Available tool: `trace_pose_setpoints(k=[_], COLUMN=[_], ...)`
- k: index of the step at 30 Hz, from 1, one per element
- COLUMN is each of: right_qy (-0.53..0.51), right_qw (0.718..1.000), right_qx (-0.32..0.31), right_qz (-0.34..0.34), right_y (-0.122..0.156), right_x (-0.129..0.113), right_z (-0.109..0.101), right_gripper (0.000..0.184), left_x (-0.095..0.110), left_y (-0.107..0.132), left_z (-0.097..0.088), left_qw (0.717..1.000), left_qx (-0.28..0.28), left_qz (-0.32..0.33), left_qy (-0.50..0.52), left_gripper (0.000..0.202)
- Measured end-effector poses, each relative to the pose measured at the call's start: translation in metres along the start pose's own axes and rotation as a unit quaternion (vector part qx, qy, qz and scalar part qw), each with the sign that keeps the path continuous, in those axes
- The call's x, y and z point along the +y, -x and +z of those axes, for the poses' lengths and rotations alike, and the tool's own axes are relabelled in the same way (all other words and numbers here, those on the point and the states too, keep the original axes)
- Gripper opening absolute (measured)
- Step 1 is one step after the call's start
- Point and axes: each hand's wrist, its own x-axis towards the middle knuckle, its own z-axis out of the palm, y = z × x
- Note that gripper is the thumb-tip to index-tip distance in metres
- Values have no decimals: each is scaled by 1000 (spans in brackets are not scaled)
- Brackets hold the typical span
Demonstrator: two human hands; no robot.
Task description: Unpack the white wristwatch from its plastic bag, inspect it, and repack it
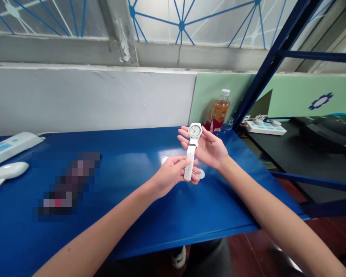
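A white wristwatch (pixel 195 131) with a round pale dial is held above the blue table, its strap hanging toward me. My left hand (pixel 173 171) pinches the strap, thumb on top and fingers beneath it. Palm up, my right hand (pixel 212 150) supports the watch case, its thumb at the case's right edge and its fingers spread behind. Below the hands, a small round white item (pixel 201 174) lies on the table, partly covered by my left fingers. Another pale flat item shows behind my left hand, mostly hidden.
On the blue table (pixel 118 146), a bottle of amber drink (pixel 218 111) stands by the green panel. At left lie a white power strip (pixel 14 146), a white oval device (pixel 10 170) and a blurred-out dark object (pixel 72 181). A blue metal frame (pixel 259 65) rises at right.
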Motion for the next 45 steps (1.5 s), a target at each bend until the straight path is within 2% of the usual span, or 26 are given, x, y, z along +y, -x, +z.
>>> trace_pose_setpoints(k=[3,6,9,15,24,26,32,38,45], right_qy=[-12,7,27,7,-12,-6,36,50,95], right_qw=[998,995,996,1000,999,998,998,999,994], right_qx=[58,90,66,12,48,61,47,-5,-32], right_qz=[-28,-52,-48,-4,12,9,10,14,-31], right_y=[-4,-5,-2,2,-1,-1,0,6,8], right_x=[-2,0,5,10,6,6,11,9,9], right_z=[-8,-9,-3,4,-2,-2,-2,5,9], right_gripper=[22,18,16,22,29,28,27,42,29], left_x=[4,6,5,-1,3,3,-3,-6,-6], left_y=[1,2,3,4,3,2,-2,-1,-1], left_z=[-1,0,1,4,0,0,1,4,10], left_qw=[999,999,997,984,975,979,996,998,998], left_qx=[-20,-31,-50,-129,-146,-134,-32,-1,67], left_qz=[6,13,-9,-64,-31,-17,7,13,8], left_qy=[34,40,53,109,162,154,84,56,7], left_gripper=[25,30,28,25,36,38,22,20,24])
